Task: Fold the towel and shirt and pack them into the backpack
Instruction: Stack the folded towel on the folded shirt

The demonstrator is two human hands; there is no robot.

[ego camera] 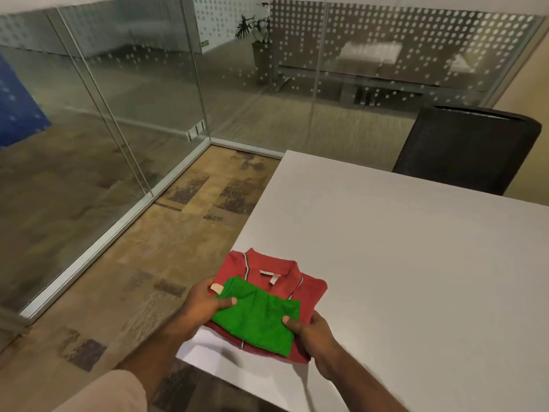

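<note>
A folded red polo shirt [267,269] lies at the near left corner of the white table [416,263], partly hanging past the edge. On top of it rests a folded green towel [257,319]. My left hand [205,304] grips the stack's left side, thumb pressed on the towel. My right hand [312,334] grips the stack's near right side, thumb on the towel's edge. Both hands hold towel and shirt together. No backpack is in view.
A black mesh office chair [466,150] stands behind the table's far side. Glass partition walls [133,99] enclose the room at the left and back. Patterned carpet floor [178,233] lies left of the table.
</note>
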